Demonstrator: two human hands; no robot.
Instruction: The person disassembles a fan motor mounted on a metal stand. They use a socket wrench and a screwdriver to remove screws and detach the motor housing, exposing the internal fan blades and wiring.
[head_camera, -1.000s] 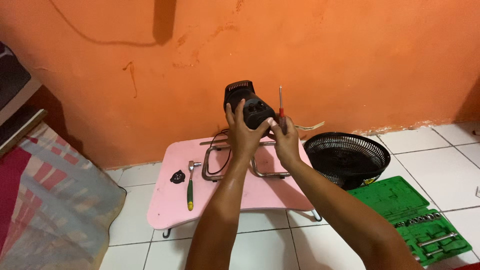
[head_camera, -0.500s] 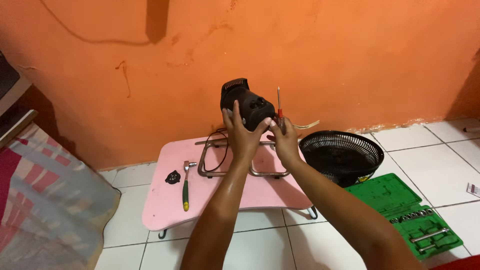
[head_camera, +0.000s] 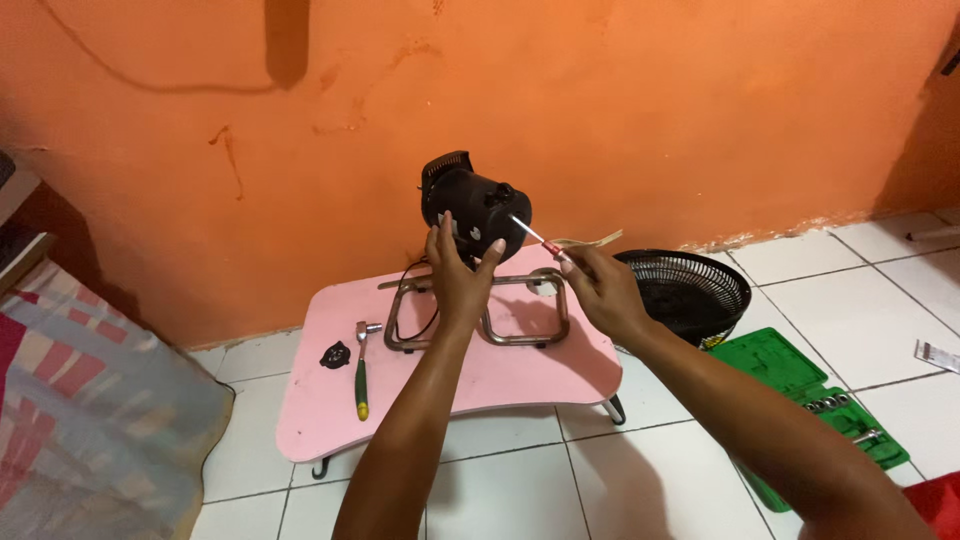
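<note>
Gripping the black fan motor housing (head_camera: 470, 205) from below, the left hand (head_camera: 458, 275) has its fingers spread around the housing's lower face, thumb on one side and the rest on the other, holding it upright above the pink table (head_camera: 450, 385). The right hand (head_camera: 600, 290) pinches the red handle of a screwdriver (head_camera: 537, 236) between thumb and fingers, with the shaft's tip touching the front of the housing. A bent metal stand (head_camera: 480, 310) lies on the table beneath the housing, with a small hammer (head_camera: 361, 355) and a black knob (head_camera: 335, 355) to the left. A black fan grille (head_camera: 690, 290) and a green socket case (head_camera: 820, 400) sit on the tiled floor at the right.
</note>
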